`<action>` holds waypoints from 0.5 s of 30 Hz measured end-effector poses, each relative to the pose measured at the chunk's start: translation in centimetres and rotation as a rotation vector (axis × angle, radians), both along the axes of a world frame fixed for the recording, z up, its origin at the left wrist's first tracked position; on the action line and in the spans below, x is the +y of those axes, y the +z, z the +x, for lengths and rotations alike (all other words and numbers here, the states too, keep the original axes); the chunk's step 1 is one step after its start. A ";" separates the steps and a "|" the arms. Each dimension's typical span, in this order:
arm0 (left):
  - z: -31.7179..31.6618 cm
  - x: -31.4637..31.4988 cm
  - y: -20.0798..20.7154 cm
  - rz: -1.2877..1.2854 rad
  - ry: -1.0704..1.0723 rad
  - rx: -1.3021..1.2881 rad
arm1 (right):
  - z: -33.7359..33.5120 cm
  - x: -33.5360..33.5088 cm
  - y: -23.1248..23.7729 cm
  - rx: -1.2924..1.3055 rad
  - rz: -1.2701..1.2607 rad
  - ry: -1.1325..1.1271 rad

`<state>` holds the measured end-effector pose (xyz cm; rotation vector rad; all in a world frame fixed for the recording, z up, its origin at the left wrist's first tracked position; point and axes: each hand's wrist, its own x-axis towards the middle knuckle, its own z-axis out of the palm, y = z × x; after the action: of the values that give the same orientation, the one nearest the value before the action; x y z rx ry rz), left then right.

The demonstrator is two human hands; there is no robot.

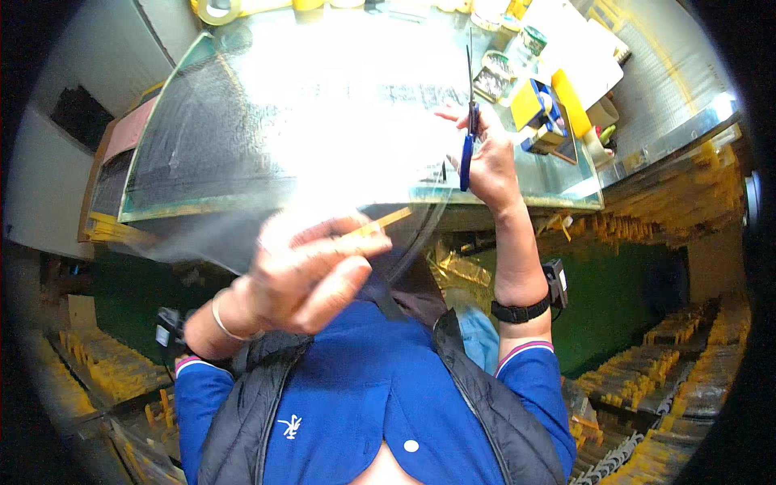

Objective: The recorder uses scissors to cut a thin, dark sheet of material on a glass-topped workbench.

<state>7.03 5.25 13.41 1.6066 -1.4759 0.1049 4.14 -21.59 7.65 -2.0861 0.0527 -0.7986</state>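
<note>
A clutter of small things is crowding the far right of the counter [202, 206]: a yellow and blue box [535, 109], a white sheet of paper [578, 48], small tins [495, 77], and a roll of tape [217, 10] sitting at the far left edge. A large clear plastic sheet [242, 145] is hanging in front of most of the counter, glaring white in the middle and blurring what lies behind it. The left hand [303, 279] is pinching the sheet's near edge together with a thin yellowish strip [380, 222], fingers curled tight. The right hand [489, 158] is gripping blue-handled scissors [469, 121], blades pointing up and far, at the sheet's right edge. The counter is showing a shiny greenish top with a pale rim. Below it, on both sides, stacks of yellow pieces [687, 356] are lying in rows on dark racks. A black watch [521, 311] is wrapping the right wrist, a thin metal bangle [222, 319] the left.
</note>
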 end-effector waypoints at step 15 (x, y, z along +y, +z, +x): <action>15.3 -8.5 -0.1 0.172 0.106 0.684 | -7.4 11.4 -2.4 0.173 1.099 0.110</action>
<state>22.36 -3.23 13.31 1.6300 -0.8843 -0.4806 -3.29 -10.16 5.29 -1.0851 0.3781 -0.3607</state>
